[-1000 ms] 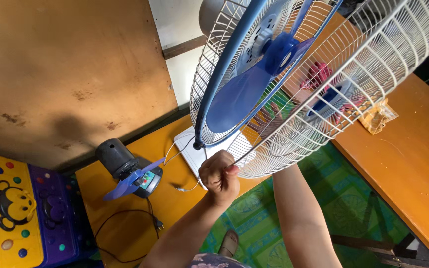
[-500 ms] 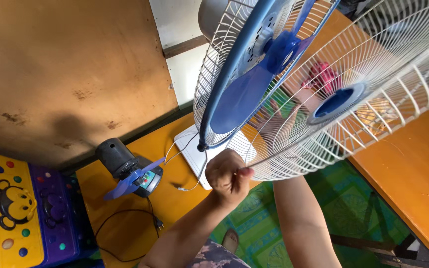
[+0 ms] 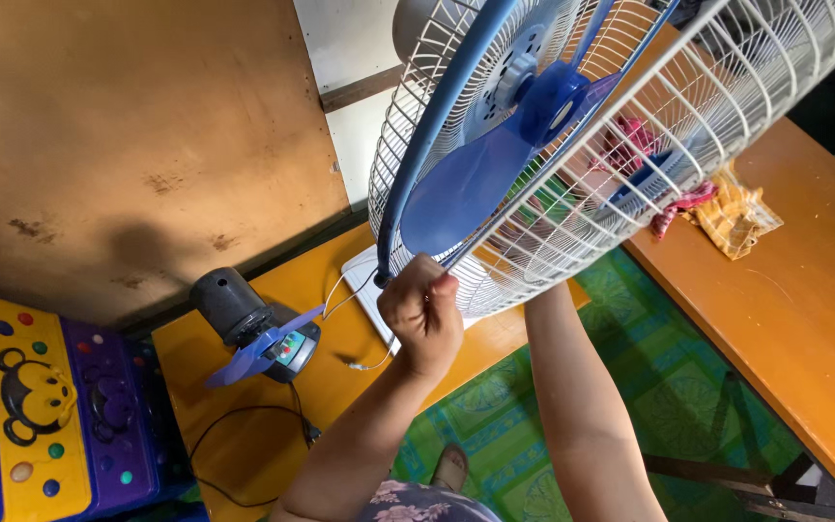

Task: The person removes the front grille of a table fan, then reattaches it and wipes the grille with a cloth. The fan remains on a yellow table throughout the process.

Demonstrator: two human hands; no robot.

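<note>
I hold up a fan head: white wire rear guard, blue rim, blue blades and a white wire front grille that gapes away from the rim on the right. My left hand is a closed fist pinching the bottom of the rim where both grilles meet. My right forearm rises under the front grille. My right hand is behind its wires, mostly hidden, so its grip cannot be made out.
A small dark motor unit with a blue blade and a black cable lie on an orange low table, beside a white flat object. Colourful toy board at left. Cloths on an orange bench. Green mat below.
The front grille has tilted, its right side rising out of view. My left fist shifted slightly up and left along the bottom of the rim.
</note>
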